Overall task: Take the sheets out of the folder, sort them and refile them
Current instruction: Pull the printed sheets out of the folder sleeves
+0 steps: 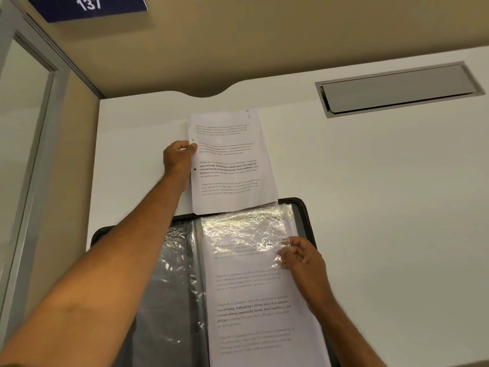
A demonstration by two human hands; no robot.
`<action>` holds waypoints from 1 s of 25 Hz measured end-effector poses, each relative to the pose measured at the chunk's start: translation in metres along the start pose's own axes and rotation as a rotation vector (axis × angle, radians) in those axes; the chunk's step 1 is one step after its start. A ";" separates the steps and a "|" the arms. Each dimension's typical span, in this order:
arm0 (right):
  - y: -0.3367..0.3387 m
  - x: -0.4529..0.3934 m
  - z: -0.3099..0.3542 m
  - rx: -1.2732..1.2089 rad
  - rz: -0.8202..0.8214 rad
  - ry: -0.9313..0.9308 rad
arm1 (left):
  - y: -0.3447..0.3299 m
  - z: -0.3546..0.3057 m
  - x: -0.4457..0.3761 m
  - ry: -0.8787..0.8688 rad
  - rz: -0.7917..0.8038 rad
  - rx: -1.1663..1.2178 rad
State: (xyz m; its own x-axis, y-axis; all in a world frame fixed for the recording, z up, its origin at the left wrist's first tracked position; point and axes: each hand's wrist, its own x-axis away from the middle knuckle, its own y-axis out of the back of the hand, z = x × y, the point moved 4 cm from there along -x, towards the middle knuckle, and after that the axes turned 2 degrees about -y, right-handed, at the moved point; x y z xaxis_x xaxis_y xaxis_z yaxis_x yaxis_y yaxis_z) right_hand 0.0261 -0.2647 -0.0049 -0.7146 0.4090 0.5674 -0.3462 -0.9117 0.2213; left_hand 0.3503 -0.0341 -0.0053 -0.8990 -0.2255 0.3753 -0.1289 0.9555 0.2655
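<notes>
A black display folder [304,207] lies open on the white desk, its clear plastic sleeves showing. My left hand [178,160] pinches the left edge of a printed sheet [232,165] that lies on the desk beyond the folder's top edge, its lower end over the folder rim. My right hand [304,263] grips the right edge of the shiny top sleeve [246,231] on the folder's right side. A printed sheet [254,313] sits inside that sleeve. The left-side sleeve [164,287] looks dark and holds no paper that I can see.
The white desk [383,207] extends far to the right. A grey metal cable hatch [397,88] is set into it at the back right. A beige partition [238,43] runs along the back, with a grey-framed panel [26,128] on the left and a blue number sign [87,6].
</notes>
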 end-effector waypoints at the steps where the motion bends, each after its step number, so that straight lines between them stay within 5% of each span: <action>1: 0.000 0.000 0.001 -0.007 0.002 -0.001 | -0.001 0.001 -0.005 0.010 -0.007 -0.004; 10: 0.001 -0.001 0.000 0.005 -0.011 0.015 | -0.007 -0.007 -0.007 -0.139 -0.074 -0.330; 16: 0.002 0.004 0.007 -0.006 0.021 0.011 | 0.010 0.008 0.056 -0.422 0.090 -0.581; 25: -0.013 0.050 0.054 0.213 0.489 -0.130 | 0.089 0.066 0.203 -0.296 0.226 -0.469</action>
State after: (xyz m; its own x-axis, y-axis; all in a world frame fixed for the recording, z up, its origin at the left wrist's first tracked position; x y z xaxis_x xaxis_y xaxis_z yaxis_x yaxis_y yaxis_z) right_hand 0.0281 -0.2345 0.0633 -0.6759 -0.0602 0.7345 0.1477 -0.9875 0.0550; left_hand 0.1286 0.0173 0.0361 -0.9696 0.1005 0.2229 0.2172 0.7726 0.5966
